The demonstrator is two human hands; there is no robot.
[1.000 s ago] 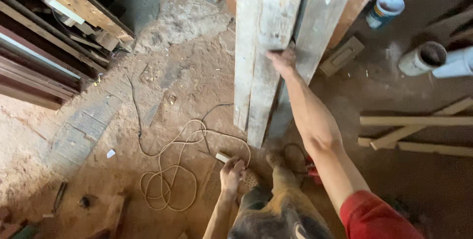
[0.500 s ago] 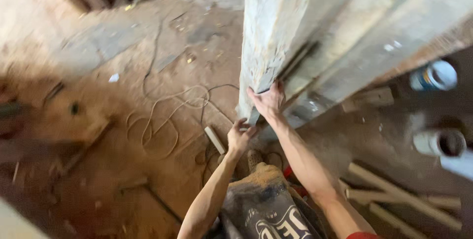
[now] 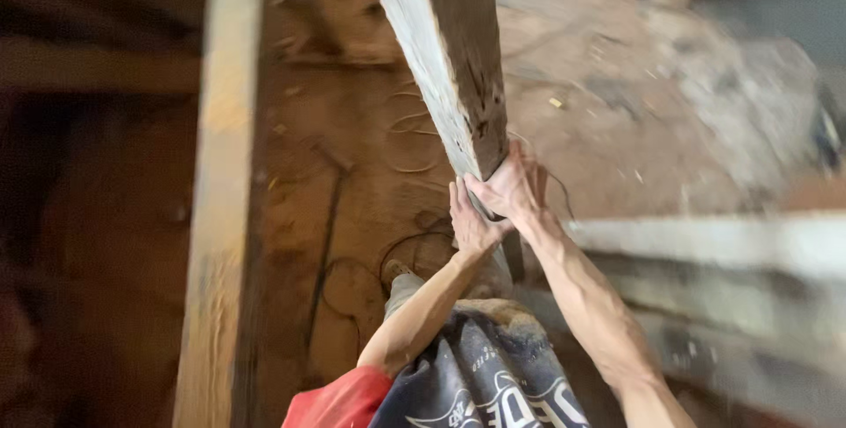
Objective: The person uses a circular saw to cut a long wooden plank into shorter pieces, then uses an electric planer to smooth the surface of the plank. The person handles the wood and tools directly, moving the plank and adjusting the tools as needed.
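Observation:
A long weathered wooden plank [image 3: 454, 66] rises on edge from my hands toward the top of the view, pale on its left face and dark on its right. My left hand [image 3: 471, 221] presses flat against its lower left side. Fingers of my right hand [image 3: 515, 186] are wrapped around its lower end from the right. Both forearms reach up from my dark printed shorts [image 3: 480, 384] and red sleeve [image 3: 339, 401].
A blurred upright timber [image 3: 220, 216] stands close at the left. Pale boards [image 3: 714, 247] lie across the right side. Looped cable [image 3: 405, 133] sprawls on the dusty dirt floor [image 3: 617, 119] below. The view is motion-blurred.
The plank has swung up from lying among other boards to standing on edge in both hands. My left hand has let go of a small white object and joined the right on the plank.

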